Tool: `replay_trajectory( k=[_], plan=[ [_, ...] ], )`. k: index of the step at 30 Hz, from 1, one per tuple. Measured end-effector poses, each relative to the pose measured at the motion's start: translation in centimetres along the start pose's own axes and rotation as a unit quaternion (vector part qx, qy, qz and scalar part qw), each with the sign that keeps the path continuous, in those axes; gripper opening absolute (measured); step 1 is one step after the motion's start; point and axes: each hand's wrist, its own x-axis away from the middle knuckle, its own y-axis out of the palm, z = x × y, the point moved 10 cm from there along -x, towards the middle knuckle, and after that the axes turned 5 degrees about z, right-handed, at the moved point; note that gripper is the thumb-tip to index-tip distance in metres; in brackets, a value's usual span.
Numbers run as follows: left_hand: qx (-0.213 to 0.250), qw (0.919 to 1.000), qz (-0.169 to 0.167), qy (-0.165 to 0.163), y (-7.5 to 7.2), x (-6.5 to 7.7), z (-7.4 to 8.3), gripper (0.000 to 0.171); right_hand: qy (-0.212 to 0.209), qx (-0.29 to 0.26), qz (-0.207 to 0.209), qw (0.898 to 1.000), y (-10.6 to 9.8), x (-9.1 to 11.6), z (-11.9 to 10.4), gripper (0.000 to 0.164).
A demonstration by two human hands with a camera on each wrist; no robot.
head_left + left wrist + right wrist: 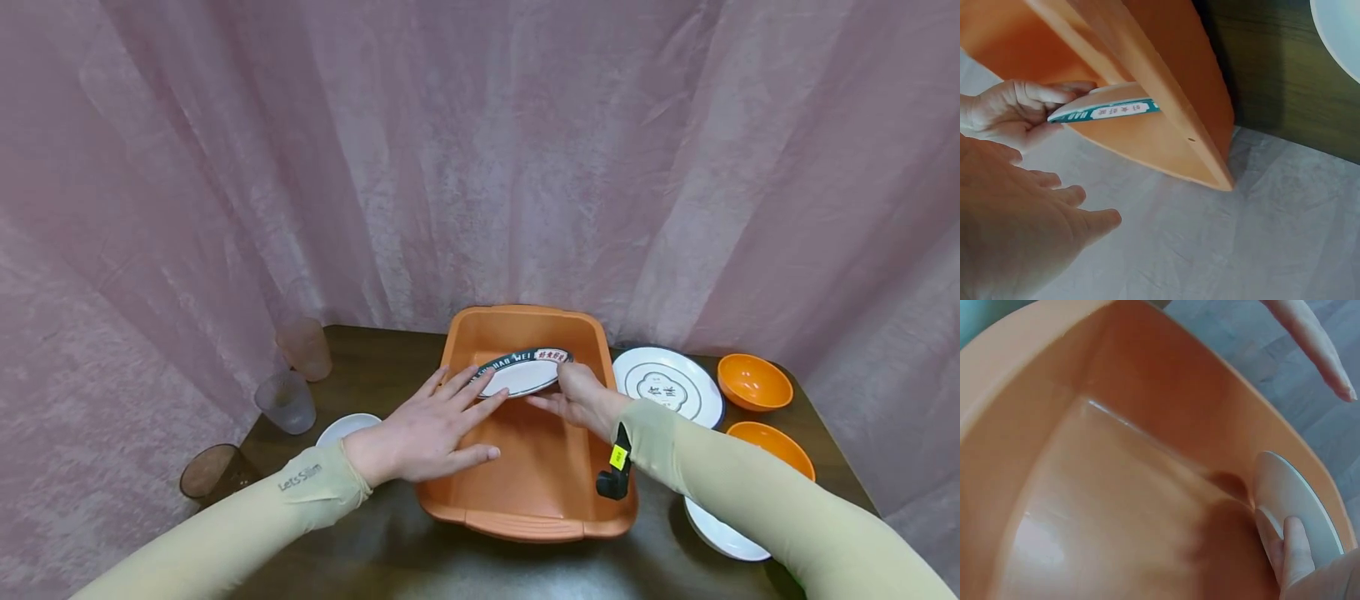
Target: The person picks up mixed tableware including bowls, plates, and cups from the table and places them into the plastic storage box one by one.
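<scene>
My right hand (581,398) grips an oval white plate (528,377) by its right end. Dark green lettering and characters run along the plate's rim. It is held tilted inside an orange plastic basin (525,527), toward the far end. In the right wrist view, the plate's pale underside (1285,490) shows close to the basin wall, with a finger laid against it. My left hand (431,429) is spread over the basin's left side, its fingertips overlapping the plate's left end in the head view. In the left wrist view, a gap separates those straight fingers from the plate (1110,112).
Right of the basin lie a round white plate (705,392) with a dark rim, two orange bowls (753,382) and a white dish (722,533). On the left are a white dish (348,425) and several cups (287,404). A pink curtain (510,167) hangs behind the table.
</scene>
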Motion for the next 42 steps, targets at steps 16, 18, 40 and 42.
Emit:
replay_trajectory(
  k=[16, 18, 40, 42],
  plan=[
    [0.015, 0.9999, -0.001, 0.001, -0.1, -0.1, 0.0, 0.079, 0.024, -0.011, 0.011, 1.0, -1.0, -0.1, 2.1, 0.058],
    [0.02, 0.9998, -0.001, 0.0, 0.0, -0.1, 0.0, 0.08, 0.028, -0.009, 0.014, 0.999, -1.1, 0.0, 2.4, 0.06],
    [0.025, 0.9996, -0.007, -0.006, 0.7, 0.2, -0.2, 0.078, 0.074, 0.068, 0.055, 0.993, -2.6, 1.0, 2.6, 0.068],
    [0.024, 0.9997, -0.007, -0.004, 0.7, 0.2, -0.2, 0.078, 0.071, 0.063, 0.051, 0.994, -2.5, 0.6, 2.7, 0.069]
  ],
)
